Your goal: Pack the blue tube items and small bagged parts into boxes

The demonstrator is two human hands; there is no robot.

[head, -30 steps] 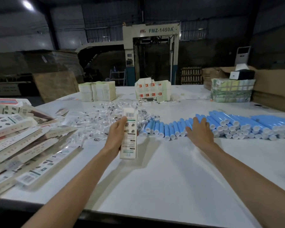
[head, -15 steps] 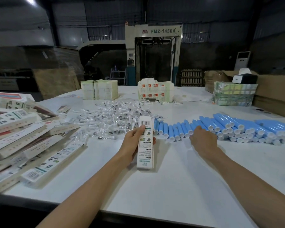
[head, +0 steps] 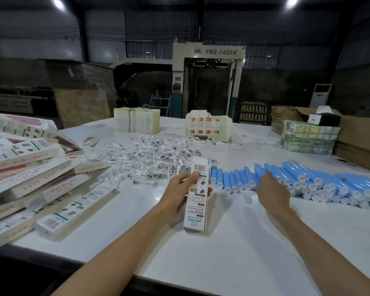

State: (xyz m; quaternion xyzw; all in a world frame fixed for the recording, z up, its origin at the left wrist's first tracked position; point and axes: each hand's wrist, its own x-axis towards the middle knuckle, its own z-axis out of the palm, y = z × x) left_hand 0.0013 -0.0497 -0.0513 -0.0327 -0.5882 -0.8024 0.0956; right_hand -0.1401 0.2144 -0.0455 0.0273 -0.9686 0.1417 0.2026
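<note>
Our left hand grips a long white box, thumb across its printed face near the barcode and fingers curled behind. The box is held above the table, its long axis running 6 to 12 o'clock. Its flap end points away from us at 12.

Our right hand lies at 3 o'clock from the box, palm down, fingers close together. Its fingertips touch the blue tubes; we cannot tell whether they pinch one. The tubes form a band running 9 to 3 o'clock. Each tube lies roughly 11 to 5 o'clock, white end toward us.

The small bagged parts are scattered at 11 o'clock from the left hand. A heap of boxes sits at 9 o'clock. Stacks of flat cartons stand at 12 o'clock.
</note>
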